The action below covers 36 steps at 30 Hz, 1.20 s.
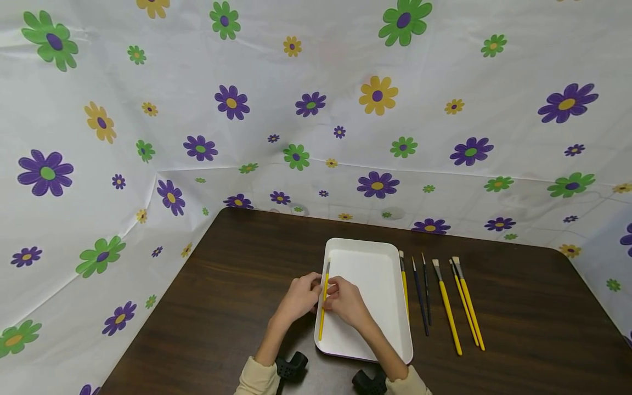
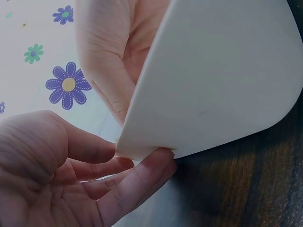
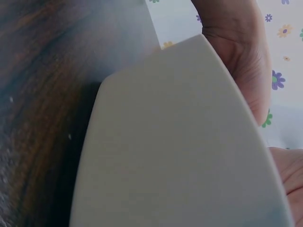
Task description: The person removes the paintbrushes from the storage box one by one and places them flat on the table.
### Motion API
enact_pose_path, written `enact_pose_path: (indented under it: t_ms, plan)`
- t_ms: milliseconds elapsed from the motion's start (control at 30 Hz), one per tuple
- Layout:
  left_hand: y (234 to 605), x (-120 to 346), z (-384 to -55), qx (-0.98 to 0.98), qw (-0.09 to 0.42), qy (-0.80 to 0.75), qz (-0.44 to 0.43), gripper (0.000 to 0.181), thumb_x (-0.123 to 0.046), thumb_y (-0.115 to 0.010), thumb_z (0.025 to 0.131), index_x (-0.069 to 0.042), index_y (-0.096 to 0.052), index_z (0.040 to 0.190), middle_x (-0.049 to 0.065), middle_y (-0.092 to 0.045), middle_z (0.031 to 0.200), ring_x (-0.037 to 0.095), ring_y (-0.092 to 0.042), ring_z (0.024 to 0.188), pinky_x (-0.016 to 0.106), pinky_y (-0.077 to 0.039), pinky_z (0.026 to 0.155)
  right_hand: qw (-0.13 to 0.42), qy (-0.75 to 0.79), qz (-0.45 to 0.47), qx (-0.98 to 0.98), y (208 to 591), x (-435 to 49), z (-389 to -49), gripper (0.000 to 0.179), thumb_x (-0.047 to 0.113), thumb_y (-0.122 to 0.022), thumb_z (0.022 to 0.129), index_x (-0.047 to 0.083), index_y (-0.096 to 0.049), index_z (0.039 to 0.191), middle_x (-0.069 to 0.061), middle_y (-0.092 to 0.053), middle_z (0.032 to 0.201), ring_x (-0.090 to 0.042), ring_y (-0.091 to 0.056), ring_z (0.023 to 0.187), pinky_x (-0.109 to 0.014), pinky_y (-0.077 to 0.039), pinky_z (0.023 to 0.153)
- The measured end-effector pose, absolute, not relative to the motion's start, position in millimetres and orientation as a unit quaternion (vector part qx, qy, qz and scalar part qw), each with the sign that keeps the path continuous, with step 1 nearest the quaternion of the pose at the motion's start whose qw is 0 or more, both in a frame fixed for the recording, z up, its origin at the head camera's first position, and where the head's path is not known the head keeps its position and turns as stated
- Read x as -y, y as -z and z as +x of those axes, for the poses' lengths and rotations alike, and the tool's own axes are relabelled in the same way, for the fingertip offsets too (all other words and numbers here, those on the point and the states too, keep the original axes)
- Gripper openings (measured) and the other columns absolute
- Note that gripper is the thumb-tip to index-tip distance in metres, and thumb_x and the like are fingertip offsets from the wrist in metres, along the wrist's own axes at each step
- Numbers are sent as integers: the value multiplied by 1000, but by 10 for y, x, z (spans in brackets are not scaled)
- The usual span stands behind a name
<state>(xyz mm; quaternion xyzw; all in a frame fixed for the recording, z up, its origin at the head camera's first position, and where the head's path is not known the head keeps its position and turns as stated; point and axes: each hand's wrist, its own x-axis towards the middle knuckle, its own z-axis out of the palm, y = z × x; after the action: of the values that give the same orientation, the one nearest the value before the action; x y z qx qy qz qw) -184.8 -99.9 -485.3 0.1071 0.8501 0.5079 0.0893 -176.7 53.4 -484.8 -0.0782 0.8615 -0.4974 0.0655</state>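
A white rectangular tray (image 1: 371, 291) lies lengthwise on the dark wooden table. Inside it, along the left wall, is a yellow-handled paintbrush (image 1: 321, 327), bristle end away from me. My left hand (image 1: 299, 300) is at the tray's left side; the left wrist view shows its thumb at the rim and curled fingers against the outer wall, gripping the edge. Reaching over the tray, my right hand (image 1: 349, 305) pinches the brush near its middle with bent fingers. In the right wrist view the tray's outer wall (image 3: 175, 142) hides those fingertips.
Against the tray's right side lies another yellow brush (image 1: 405, 282). Farther right are two thin dark brushes (image 1: 418, 296), then several yellow-handled brushes (image 1: 448, 307), roughly parallel. Behind the table (image 1: 237, 263) hangs a white sheet (image 1: 276, 71) with printed flowers.
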Motion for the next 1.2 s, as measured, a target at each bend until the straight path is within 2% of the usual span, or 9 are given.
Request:
enact_pose_path:
  t_ms: [167, 567, 800, 1000, 1200]
  plan:
    - [4860, 1001, -1851, -850, 91, -508, 106, 29, 2, -55, 101, 12, -62, 128, 20, -70, 100, 24, -68, 72, 33, -58, 53, 66, 500, -72, -861, 4860, -520, -1766, 49, -10, -75, 76, -15, -61, 122, -16, -68, 98, -26, -70, 85, -38, -60, 74]
    - [4842, 1008, -1839, -846, 92, -513, 110, 29, 1, -55, 102, 12, -62, 128, 22, -71, 102, 25, -70, 74, 35, -59, 54, 76, 532, -48, -842, 4876, -487, -1767, 50, -11, -71, 76, -17, -59, 124, -17, -67, 96, -23, -69, 79, -31, -61, 63]
    - [4835, 1005, -1833, -844, 98, -516, 106, 29, 0, -55, 102, 12, -61, 129, 21, -71, 102, 26, -70, 76, 36, -59, 55, 74, 556, -34, -827, 4889, -464, -1737, 50, -14, -67, 75, -19, -57, 124, -18, -68, 93, -23, -70, 76, -31, -61, 61]
    - [4845, 1004, -1836, -846, 95, -515, 106, 30, 0, -55, 102, 11, -62, 129, 20, -71, 100, 24, -69, 72, 35, -59, 54, 74, 545, -34, -835, 4866, -457, -1719, 46, -11, -72, 78, -18, -60, 121, -16, -69, 87, -21, -69, 67, -30, -60, 59]
    - [4849, 1008, -1846, -848, 90, -510, 108, 29, 0, -55, 101, 12, -62, 127, 19, -71, 98, 23, -68, 70, 34, -58, 53, 75, 526, -52, -846, 4845, -453, -1716, 40, -11, -74, 78, -16, -63, 116, -13, -68, 85, -20, -67, 72, -32, -60, 62]
